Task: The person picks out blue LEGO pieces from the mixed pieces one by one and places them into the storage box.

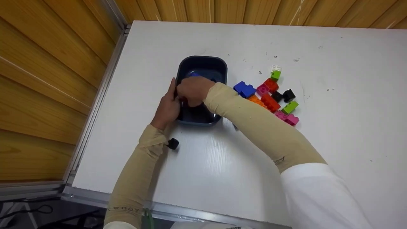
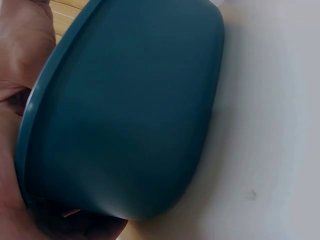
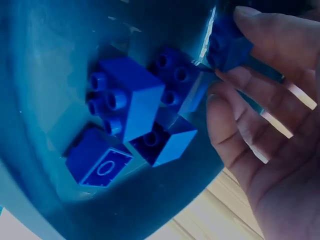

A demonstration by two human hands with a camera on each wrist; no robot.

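Because the white table (image 1: 222, 159) is slick and the dark blue tub (image 1: 219, 68) is light, the tub could skid or tip if the left hand (image 1: 167, 108) loosened: that hand grips the tub's left rim, palm against the outer wall, and is all that steadies it. The tub stands toward the table's left side, well clear of the edge. The right hand (image 1: 192, 90) reaches down inside it, fingers curled. In the right wrist view its fingertips (image 3: 260, 30) pinch a blue brick (image 3: 227, 45) just above the tub floor. A loose pinch could let that brick drop onto the blue bricks (image 3: 135, 115) already lying there in a jumble and bounce. The right sleeve (image 1: 254, 127) passes close to the loose pile of coloured bricks (image 1: 270, 95) on the table just right of the tub, so a careless sweep of the arm could scatter them.

The head view alone shows the whole layout: the table, both arms, the pile, and a small black object (image 1: 173, 143) by the left wrist, too small to identify. It hides what the right hand holds. The right wrist view alone shows the tub's contents and the pinched brick. The left wrist view shows only the tub's outer wall (image 2: 130, 110) and the palm pressed against it.
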